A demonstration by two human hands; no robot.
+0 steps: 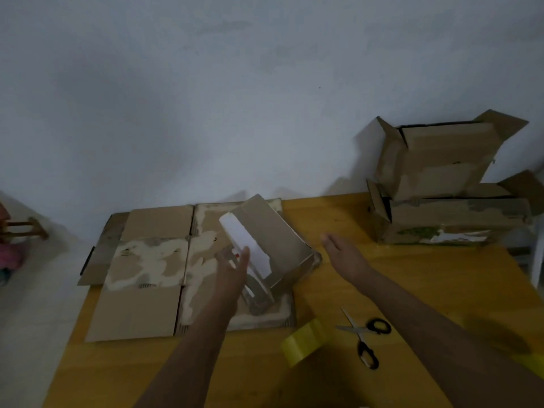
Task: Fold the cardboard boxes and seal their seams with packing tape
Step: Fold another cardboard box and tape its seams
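Here a small cardboard box [273, 245], tilted, sits on the flattened cartons [153, 269] toward the desk's [426, 275] far left edge. The left hand [232, 269], fingers straight, seems to touch its near side, though blur hides contact; the right hand [344, 254] hovers slack beside it. Folding looks underway; next comes the tape roll [306, 340] beside the scissors [365, 337]. Two opened boxes [441, 184] stack at the far right corner against a bare wall [206, 98].

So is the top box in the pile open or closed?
Open. The top box of the pile on the table has its flaps sticking outward.
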